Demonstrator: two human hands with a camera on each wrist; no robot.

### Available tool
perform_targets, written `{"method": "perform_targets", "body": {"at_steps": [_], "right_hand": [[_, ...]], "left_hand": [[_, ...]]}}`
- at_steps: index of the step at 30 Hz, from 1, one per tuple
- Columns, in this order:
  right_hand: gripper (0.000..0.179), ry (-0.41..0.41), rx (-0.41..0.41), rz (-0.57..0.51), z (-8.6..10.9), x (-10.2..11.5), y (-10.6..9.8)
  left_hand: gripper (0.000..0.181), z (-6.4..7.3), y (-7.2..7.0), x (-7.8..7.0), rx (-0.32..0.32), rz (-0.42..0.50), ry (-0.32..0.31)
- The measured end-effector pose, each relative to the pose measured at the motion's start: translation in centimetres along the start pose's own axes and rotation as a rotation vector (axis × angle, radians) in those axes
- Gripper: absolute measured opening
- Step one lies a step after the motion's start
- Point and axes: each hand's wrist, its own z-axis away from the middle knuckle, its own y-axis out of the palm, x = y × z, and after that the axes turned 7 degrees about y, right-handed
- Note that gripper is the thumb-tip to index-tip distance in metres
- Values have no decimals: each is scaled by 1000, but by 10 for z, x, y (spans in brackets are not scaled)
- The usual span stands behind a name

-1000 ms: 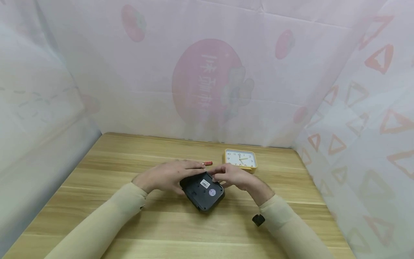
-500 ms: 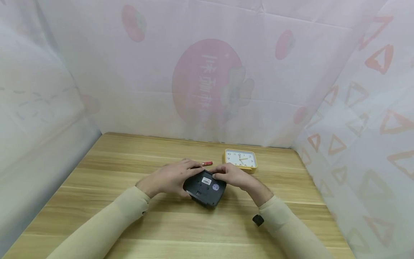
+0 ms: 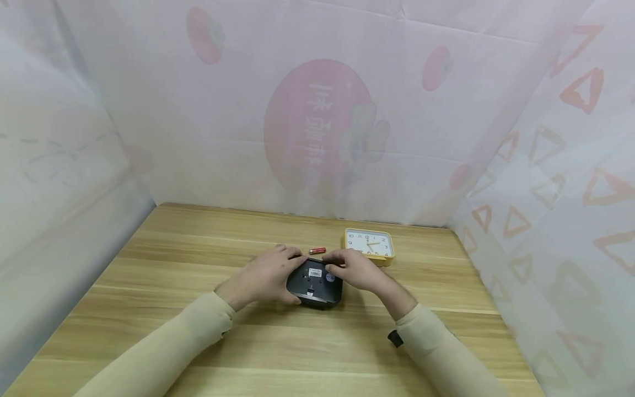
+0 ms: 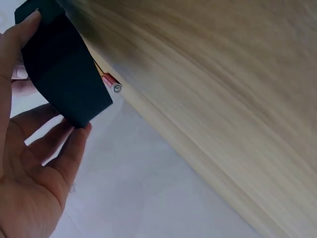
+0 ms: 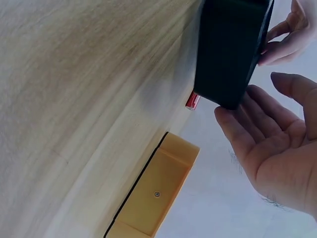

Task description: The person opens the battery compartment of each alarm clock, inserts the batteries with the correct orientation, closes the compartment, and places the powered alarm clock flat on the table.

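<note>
A black plastic case (image 3: 302,281) with rounded corners is tilted over the table, its back showing a white barcode label (image 3: 315,272) and a round sticker (image 3: 330,277). My left hand (image 3: 265,275) grips its left side, thumb at the near edge and fingers at the far side. The fingers of my right hand (image 3: 362,270) touch the case's far right corner; in the right wrist view they are fairly straight, with the thumb (image 5: 292,85) apart from the case. Just beyond the case, a red battery (image 3: 317,250) lies on the table.
A yellow clock (image 3: 368,245) with a white face lies at the back right, close behind my right hand. The wooden table (image 3: 248,353) runs back to a printed cloth wall (image 3: 223,138), with more cloth walls at both sides.
The black case has turned and levelled, so its near edge now faces me more squarely. My left hand has shifted slightly right, its thumb coming onto the near edge; the right thumb moved little.
</note>
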Motion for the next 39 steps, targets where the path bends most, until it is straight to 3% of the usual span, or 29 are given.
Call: {"method": "perform_targets", "body": {"at_steps": [12,19,28,34,39], "right_hand": [[35,-30,-81,135,6,12,9],[23,-99,-113,204,9,16,14],[24,-151,-75,311,13,21,22],[23,-199,-44,361,13,22,28],[24,-227,-67,419,13,23,33]], "left_hand": [[107,3,8,-8,51,46,-98],[108,7,1,-1,104,145,-89],[111,6,2,15,165,338,-60],[112,4,4,16,174,367,-73],[112,3,5,16,177,364,-73]]}}
